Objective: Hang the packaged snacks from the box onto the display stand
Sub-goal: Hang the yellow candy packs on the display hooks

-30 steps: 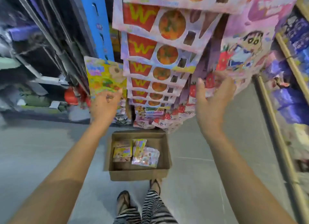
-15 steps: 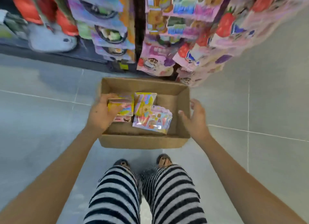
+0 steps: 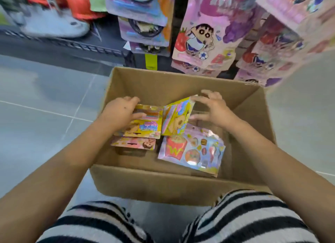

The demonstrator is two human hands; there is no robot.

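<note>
left hand (image 3: 119, 114) fingers clamped on yellow pack (image 3: 146, 127) lying flat at box (image 3: 181, 184) left, hang slot toward the person; right hand (image 3: 215, 110), fingers spread, touches top edge of tilted pack (image 3: 176, 119) standing mid-box, long axis pointing up at far wall, whereas earlier that hand was by the box's right wall

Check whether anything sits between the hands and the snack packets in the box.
Nothing visible does. The cardboard box is open on top; the left hand grips the yellow packet at its left side, and the right hand touches the top edge of the tilted packet beside it.
</note>
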